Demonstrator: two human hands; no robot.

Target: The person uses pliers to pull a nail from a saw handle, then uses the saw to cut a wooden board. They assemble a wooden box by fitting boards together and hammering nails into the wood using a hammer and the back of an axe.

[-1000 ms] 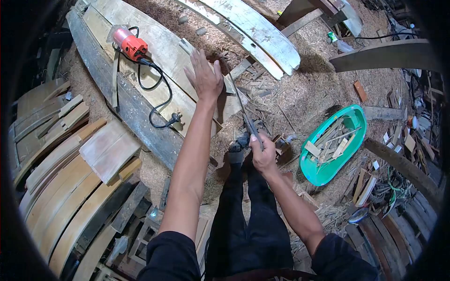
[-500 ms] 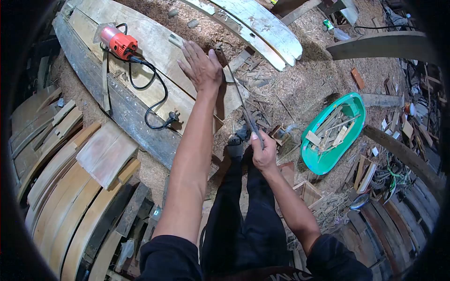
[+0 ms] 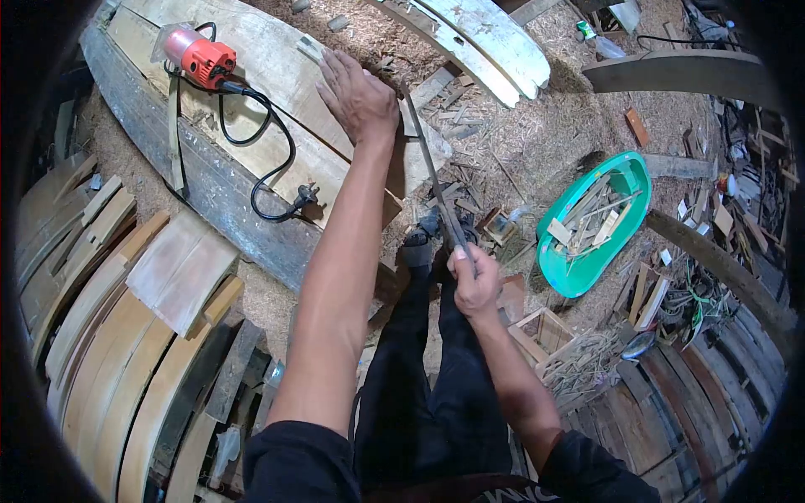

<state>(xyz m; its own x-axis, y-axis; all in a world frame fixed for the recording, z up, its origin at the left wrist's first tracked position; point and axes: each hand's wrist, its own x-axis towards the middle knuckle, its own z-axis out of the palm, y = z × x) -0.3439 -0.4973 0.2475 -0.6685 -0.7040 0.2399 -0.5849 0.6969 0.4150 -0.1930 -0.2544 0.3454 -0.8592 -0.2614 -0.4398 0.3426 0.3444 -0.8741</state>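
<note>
My left hand [image 3: 360, 105] lies with its fingers stretched out on a pale wooden board [image 3: 272, 75], near its end. In my right hand [image 3: 476, 283] is the handle end of a long, narrow, dark blade [image 3: 430, 163]; its fingers are wrapped round it. The blade slants away from me, its far part passing just right of my left hand and overlapping the board's end. A red trim router [image 3: 199, 59] with a clear cover rests on the boards to the left, and its black cord [image 3: 289, 151] trails toward me, ending in a plug.
A green plastic tub [image 3: 549, 270] with wood scraps stands at the right. Curved planks [image 3: 142, 369] are stacked at lower left. A whitish curved board [image 3: 495, 42] lies at the top, and an open wooden box [image 3: 553, 335] sits right of my legs. Shavings cover the floor.
My right hand has drawn the blade back toward my body. My left hand stays flat on the board. The whole view has shifted slightly.
</note>
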